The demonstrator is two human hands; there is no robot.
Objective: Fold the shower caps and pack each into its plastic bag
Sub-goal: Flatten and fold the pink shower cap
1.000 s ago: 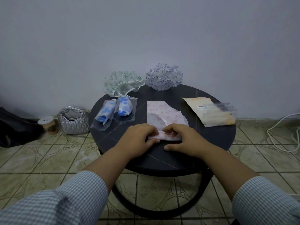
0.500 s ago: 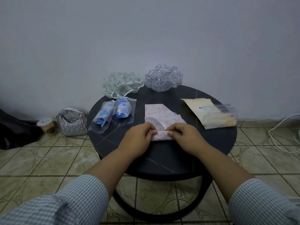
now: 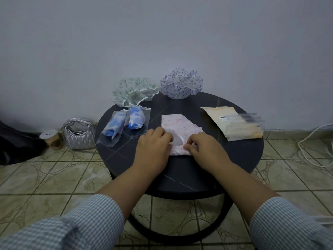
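Observation:
A pink-patterned shower cap (image 3: 177,126) lies flattened on the round black table (image 3: 180,174). My left hand (image 3: 153,147) and my right hand (image 3: 203,148) both pinch its rolled near end, fingers curled round the roll. Two blue-flowered caps, each rolled inside a clear plastic bag (image 3: 115,125) (image 3: 137,118), lie at the left. A green-flowered cap (image 3: 134,92) and a purple-flowered cap (image 3: 181,83) sit unfolded at the table's far edge. A stack of empty bags on a beige packet (image 3: 234,123) lies at the right.
On the tiled floor at the left stand a silver quilted handbag (image 3: 79,133), a small lidded cup (image 3: 51,138) and a dark bag (image 3: 16,141). A white cable (image 3: 313,139) runs along the floor at the right. A plain wall is behind the table.
Both hands have rolled the pink cap's near end further away from me, so the roll is thicker and the flat part shorter.

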